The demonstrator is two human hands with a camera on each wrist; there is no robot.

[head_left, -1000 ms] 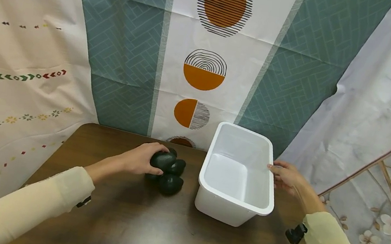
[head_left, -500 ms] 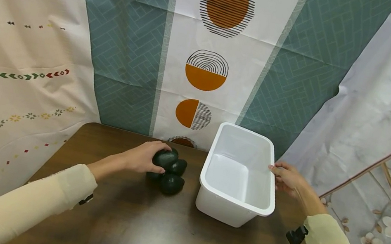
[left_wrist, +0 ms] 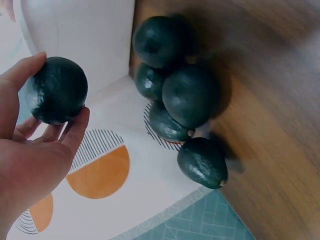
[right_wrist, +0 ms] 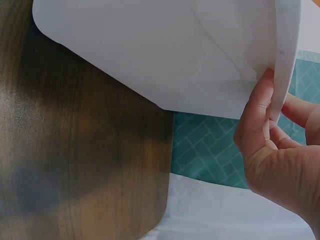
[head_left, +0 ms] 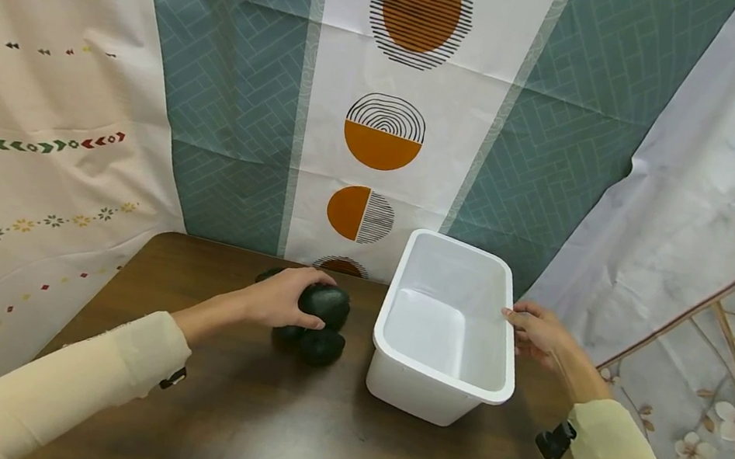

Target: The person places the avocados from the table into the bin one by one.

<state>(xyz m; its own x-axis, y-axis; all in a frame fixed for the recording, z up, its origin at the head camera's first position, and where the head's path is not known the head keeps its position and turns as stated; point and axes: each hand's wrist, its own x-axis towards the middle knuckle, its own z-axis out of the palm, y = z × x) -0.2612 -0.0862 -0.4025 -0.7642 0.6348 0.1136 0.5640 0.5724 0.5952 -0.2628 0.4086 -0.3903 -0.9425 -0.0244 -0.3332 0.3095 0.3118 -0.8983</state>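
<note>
My left hand [head_left: 280, 299] grips a dark green avocado [head_left: 326, 304], its thumb and fingers around the sides. In the left wrist view, the held avocado [left_wrist: 57, 90] is in the air, apart from several others. The pile of avocados [head_left: 322, 349] on the table lies partly hidden under that hand in the head view. One loose avocado [left_wrist: 202, 162] sits at the end of the group. My right hand [head_left: 539, 338] pinches the right rim of a white plastic bin [head_left: 415, 393]. The right wrist view shows thumb and fingers on either side of the rim.
The brown wooden table [head_left: 282, 437] ends at a patterned cloth backdrop [head_left: 234, 124] just behind the pile and bin. White cloth [head_left: 703, 253] hangs on the right, and an embroidered cloth [head_left: 35, 136] on the left. The upright bin stands right of the pile.
My left hand has moved right, carrying the avocado with it, and one avocado behind the hand has come into view. My right hand and the bin have stayed in place.
</note>
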